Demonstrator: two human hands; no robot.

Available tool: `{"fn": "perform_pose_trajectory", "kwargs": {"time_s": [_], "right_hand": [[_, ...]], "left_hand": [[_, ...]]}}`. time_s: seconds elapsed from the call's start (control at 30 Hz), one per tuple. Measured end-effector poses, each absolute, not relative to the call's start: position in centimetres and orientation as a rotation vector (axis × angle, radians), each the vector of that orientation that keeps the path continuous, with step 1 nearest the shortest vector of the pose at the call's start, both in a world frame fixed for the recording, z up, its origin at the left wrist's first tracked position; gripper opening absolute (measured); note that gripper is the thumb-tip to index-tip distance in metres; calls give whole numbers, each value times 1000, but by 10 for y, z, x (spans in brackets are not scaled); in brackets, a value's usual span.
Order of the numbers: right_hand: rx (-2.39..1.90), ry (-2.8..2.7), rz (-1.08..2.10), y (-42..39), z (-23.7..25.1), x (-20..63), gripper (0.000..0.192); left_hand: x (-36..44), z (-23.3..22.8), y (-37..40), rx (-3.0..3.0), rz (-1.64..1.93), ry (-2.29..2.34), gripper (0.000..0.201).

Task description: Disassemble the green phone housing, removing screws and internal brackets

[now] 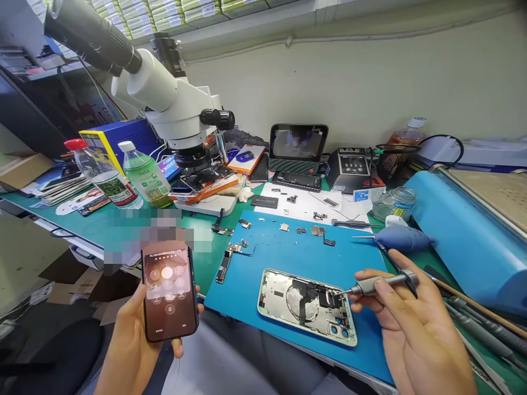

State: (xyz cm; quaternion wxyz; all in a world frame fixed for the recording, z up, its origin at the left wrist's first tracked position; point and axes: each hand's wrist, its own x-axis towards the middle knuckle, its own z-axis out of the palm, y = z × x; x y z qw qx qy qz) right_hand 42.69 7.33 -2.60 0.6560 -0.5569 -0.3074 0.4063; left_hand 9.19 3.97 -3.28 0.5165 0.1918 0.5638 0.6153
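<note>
My left hand (138,323) is wrapped round a smartphone (169,291), its lit screen showing a passcode keypad. The phone is held upright in front of the bench edge. In my right hand (411,323) a small grey metal screwdriver (376,283) is gripped between thumb and fingers, pointing left. A dark slim tool (397,266) also lies across the same hand. The screwdriver's tip is at the right part of an opened phone housing (284,307); whether it touches is unclear. That housing lies on a blue mat (242,296), with black flex cables and a round coil inside.
Small phone parts (284,226) and a circuit board (224,269) lie on the mat. A white microscope (177,109) and two bottles (146,175) stand at the left. A blue air blower (403,238), glass jar (394,204) and blue machine (465,241) are at the right.
</note>
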Motion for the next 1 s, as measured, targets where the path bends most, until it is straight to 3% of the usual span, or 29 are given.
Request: {"fn": "perform_pose_trajectory", "kwargs": {"time_s": [0.13, 0.43, 0.63, 1.0], "right_hand": [[-1257, -703, 901, 74, -29, 427, 85], [-1291, -675, 828, 76, -32, 425, 94], [-1303, -671, 875, 76, -32, 426, 94], [-1311, -736, 865, 76, -34, 427, 87]], "left_hand": [[90, -25, 40, 605, 1489, 1374, 96], [95, -17, 41, 578, 1518, 1275, 95], [96, -19, 47, 605, 1510, 1224, 120], [81, -18, 53, 619, 1452, 1480, 56]]}}
